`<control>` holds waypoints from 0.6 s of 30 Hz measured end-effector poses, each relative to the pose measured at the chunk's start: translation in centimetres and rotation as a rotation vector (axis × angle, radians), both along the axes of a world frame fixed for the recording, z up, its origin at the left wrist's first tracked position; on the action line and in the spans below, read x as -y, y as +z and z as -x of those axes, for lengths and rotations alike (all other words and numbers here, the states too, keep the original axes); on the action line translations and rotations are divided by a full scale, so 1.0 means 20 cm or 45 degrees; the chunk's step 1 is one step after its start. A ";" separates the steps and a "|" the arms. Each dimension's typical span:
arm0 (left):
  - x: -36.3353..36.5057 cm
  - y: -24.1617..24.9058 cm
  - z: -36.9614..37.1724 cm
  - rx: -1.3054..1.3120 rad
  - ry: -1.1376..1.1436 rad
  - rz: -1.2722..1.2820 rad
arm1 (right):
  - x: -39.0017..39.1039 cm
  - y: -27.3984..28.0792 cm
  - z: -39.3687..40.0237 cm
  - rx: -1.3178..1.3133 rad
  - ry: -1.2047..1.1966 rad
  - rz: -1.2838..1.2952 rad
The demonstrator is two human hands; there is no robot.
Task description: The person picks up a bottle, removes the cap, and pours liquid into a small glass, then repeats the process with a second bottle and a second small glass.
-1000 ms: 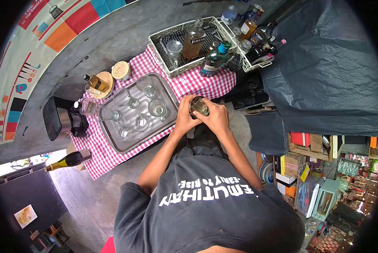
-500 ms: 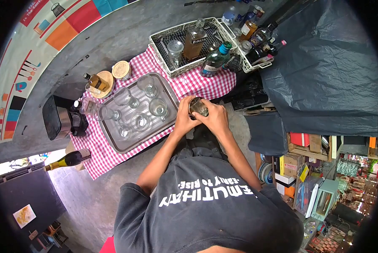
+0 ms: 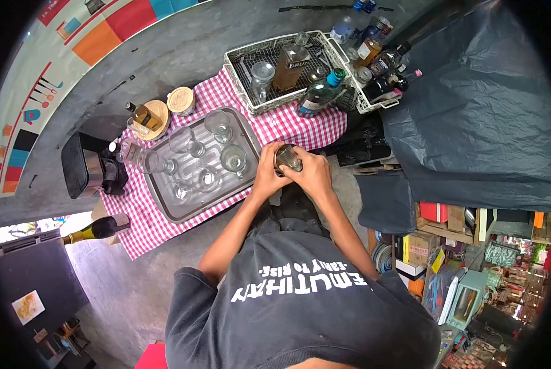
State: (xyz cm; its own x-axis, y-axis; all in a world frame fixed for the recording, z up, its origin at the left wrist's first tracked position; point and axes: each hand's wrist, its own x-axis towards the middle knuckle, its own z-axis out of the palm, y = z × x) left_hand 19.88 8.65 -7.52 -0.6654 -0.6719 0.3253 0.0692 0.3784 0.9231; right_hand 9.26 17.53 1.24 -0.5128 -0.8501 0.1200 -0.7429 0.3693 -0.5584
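Observation:
A clear glass (image 3: 289, 158) is held between my two hands, just off the front edge of the checkered table. My left hand (image 3: 268, 170) wraps round one side of it, and my right hand (image 3: 312, 172) grips the other side. Part of the glass is hidden by my fingers. Left of my hands lies a grey metal tray (image 3: 249, 132) holding several clear glasses, among them a mug-like one (image 3: 233, 158) nearest to my left hand.
A wire basket (image 3: 251, 109) with a carafe and a brown bottle stands at the back, a green bottle (image 3: 321, 92) at its front. More bottles crowd a second basket (image 3: 383, 103). A dark bottle (image 3: 100, 227) lies at the left table corner beside a black container (image 3: 82, 166).
The view has shifted slightly, so the table and baskets appear a little displaced. Both hands still hold the glass in nearly the same place.

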 end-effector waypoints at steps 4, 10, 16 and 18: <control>0.02 0.00 0.01 -0.010 0.010 -0.042 | 0.03 0.02 0.01 0.024 0.001 -0.020; 0.05 0.01 0.04 -0.023 0.024 -0.042 | 0.08 0.02 0.06 0.043 -0.004 -0.041; 0.08 0.01 0.07 0.010 0.008 -0.068 | 0.12 0.08 0.09 0.090 0.011 -0.131; 0.08 0.00 0.08 0.007 0.020 -0.083 | 0.13 0.14 0.09 0.127 0.029 -0.140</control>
State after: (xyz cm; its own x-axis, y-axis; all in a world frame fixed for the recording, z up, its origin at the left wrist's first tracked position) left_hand 18.30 7.01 -7.50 -0.6564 -0.7017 0.2770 0.0586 0.3186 0.9461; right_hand 7.41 14.90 4.11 -0.4981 -0.8667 -0.0249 -0.6945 0.4160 -0.5870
